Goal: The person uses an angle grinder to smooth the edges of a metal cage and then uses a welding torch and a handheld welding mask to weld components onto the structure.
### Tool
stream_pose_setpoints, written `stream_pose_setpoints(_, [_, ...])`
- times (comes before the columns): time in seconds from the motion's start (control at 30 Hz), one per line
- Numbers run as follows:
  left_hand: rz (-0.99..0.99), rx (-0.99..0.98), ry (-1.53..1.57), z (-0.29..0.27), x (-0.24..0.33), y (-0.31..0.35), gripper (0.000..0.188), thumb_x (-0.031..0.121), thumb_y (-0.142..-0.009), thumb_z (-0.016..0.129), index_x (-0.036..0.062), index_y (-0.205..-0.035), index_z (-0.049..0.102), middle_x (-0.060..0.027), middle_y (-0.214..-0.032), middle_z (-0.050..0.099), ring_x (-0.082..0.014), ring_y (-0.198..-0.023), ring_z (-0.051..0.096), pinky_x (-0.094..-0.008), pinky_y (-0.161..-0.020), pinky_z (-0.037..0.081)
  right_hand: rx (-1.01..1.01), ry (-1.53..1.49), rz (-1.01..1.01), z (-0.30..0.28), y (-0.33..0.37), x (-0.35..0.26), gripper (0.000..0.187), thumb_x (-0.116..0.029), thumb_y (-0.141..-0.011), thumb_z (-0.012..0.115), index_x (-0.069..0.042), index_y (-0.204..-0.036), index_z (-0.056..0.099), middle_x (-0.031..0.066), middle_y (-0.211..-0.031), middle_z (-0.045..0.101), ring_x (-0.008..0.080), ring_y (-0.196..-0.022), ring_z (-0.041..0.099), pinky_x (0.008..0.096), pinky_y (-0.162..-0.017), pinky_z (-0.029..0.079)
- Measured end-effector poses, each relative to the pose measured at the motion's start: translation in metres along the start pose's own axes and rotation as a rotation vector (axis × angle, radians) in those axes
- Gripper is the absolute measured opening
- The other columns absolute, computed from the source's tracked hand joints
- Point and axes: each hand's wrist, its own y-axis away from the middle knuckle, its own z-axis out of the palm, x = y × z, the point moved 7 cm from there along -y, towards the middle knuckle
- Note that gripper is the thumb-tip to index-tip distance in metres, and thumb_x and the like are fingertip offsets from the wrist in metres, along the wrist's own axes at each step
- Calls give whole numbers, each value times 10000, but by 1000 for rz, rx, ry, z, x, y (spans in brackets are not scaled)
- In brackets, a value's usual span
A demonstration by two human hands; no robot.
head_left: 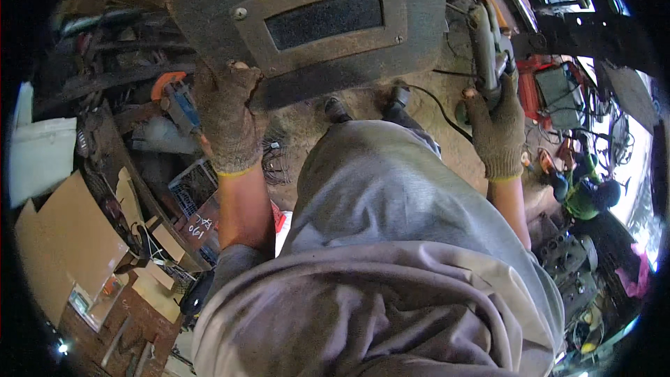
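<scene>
A dark welding shield [314, 59] with a metal-framed dark window fills the top middle of the view. My left hand [227, 115], in a worn knit glove with a yellow cuff, grips its lower left edge. To the right of the shield, my right hand [499, 129], gloved the same way, is closed around the near end of a long grey metal piece [483, 45]. Orange parts show at that piece's far end, and I cannot tell its exact kind. The gloved fingers hide where it is gripped.
A black cable [447, 115] crosses the brown floor toward my right hand. At left stand cluttered metal parts, a blue-and-orange tool [181, 101] and cardboard [70, 237]. To the right are a red-and-grey machine [555, 94], a person in green [586, 192] and metal castings [569, 258].
</scene>
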Motion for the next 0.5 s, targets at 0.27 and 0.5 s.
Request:
stream_pose_setpoints(0.27, [-32, 5, 20, -6, -14, -12, 350, 124, -774, 774, 61, -1072, 602, -22, -903, 629, -154, -806, 639, -309, -735, 542, -40, 162, 129, 6, 7, 0, 509, -447, -808, 704, -46, -1098, 582, 201, -914, 679, 371, -882, 674, 429, -741, 507])
stream_pose_setpoints(0.5, [-9, 36, -52, 1, -19, -5, 372, 85, -817, 708, 63, -1159, 563, -64, -1038, 614, -204, -929, 626, -354, -792, 554, -15, 165, 61, -2, 0, 6, 521, -471, -808, 698, -54, -1096, 580, 207, -893, 677, 389, -850, 671, 442, -727, 511])
